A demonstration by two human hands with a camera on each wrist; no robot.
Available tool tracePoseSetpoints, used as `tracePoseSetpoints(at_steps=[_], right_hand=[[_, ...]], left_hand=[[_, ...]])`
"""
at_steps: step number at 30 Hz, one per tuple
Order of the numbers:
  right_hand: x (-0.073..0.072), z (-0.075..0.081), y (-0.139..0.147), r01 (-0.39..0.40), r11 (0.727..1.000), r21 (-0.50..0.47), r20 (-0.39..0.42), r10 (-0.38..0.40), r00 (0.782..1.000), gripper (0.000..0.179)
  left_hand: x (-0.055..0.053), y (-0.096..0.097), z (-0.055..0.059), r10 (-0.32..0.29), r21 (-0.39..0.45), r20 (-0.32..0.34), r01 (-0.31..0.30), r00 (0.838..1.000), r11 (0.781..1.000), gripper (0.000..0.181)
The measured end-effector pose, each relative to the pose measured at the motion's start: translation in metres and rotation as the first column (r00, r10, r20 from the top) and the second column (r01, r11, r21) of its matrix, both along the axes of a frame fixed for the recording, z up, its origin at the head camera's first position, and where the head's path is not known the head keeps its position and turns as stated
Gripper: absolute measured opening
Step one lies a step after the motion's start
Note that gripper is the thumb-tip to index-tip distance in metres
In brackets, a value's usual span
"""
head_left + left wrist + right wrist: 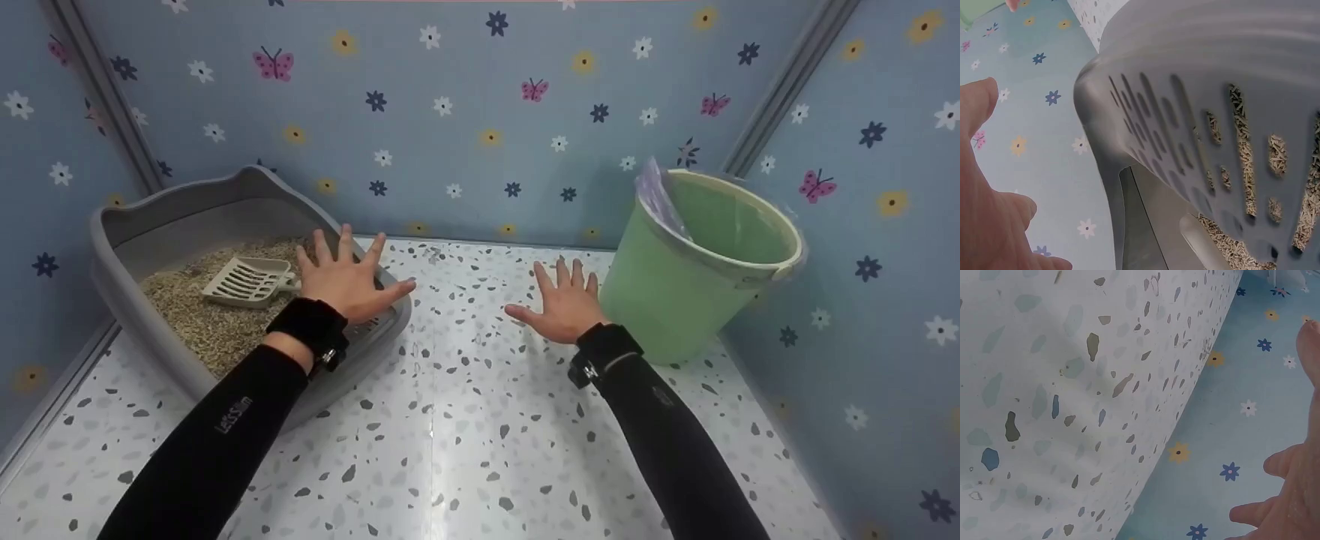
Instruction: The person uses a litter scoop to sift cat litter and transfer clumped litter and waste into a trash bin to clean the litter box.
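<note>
My left hand (pixel 341 285) is held out with its fingers spread, over the right side of a grey litter box (pixel 112 247). Nothing is in its grasp. Inside the box, pellet litter (pixel 191 315) carries a beige slotted litter scoop (pixel 247 283), whose handle is partly hidden behind that hand. The left wrist view shows the slotted grey edge (pixel 1185 112) of the box close up, with litter visible through the slots. My right hand (pixel 568 307), fingers also spread and holding nothing, is in front of the left side of a green waste bin (pixel 660 292).
A translucent purplish bag (pixel 664 199) lines the bin and hangs over its rim. Speckled white flooring (pixel 465 390) lies between box and bin. Blue walls (pixel 465 112) printed with flowers and butterflies enclose the back and both sides.
</note>
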State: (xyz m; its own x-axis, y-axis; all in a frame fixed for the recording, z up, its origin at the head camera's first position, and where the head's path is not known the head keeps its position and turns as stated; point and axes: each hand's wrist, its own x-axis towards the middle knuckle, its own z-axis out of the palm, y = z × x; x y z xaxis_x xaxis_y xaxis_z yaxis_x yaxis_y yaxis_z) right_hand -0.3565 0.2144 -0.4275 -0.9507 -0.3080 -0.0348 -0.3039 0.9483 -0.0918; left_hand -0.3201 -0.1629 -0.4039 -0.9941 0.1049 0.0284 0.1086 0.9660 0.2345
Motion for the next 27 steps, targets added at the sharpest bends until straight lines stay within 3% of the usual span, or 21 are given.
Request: tracePoseSetpoints(at_steps=[10,18,23,25,27], right_hand=[[-0.002,-0.004,-0.003,-0.028,1.0,0.0,0.001,0.028,1.0,0.112],[0.004,-0.011,-0.016,-0.064,0.997,-0.046,0.016,0.065,0.998,0.109],[0.008,-0.012,-0.031,-0.099,0.992,-0.072,0.011,0.1,0.995,0.106],[0.009,-0.013,-0.038,-0.123,0.988,-0.088,0.016,0.125,0.992,0.105],[0.009,-0.014,-0.045,-0.146,0.983,-0.114,0.022,0.15,0.989,0.104]], left_hand=[[0.005,-0.005,0.001,0.009,0.035,0.002,-0.009,1.0,0.999,0.112],[0.019,-0.018,0.011,0.011,0.189,0.041,-0.018,0.999,0.982,0.11],[0.027,-0.038,0.018,0.045,0.331,-0.029,-0.033,0.999,0.943,0.11],[0.03,-0.049,0.021,0.079,0.411,-0.071,-0.043,0.994,0.911,0.109],[0.036,-0.062,0.022,0.126,0.502,-0.104,-0.057,0.987,0.863,0.107]])
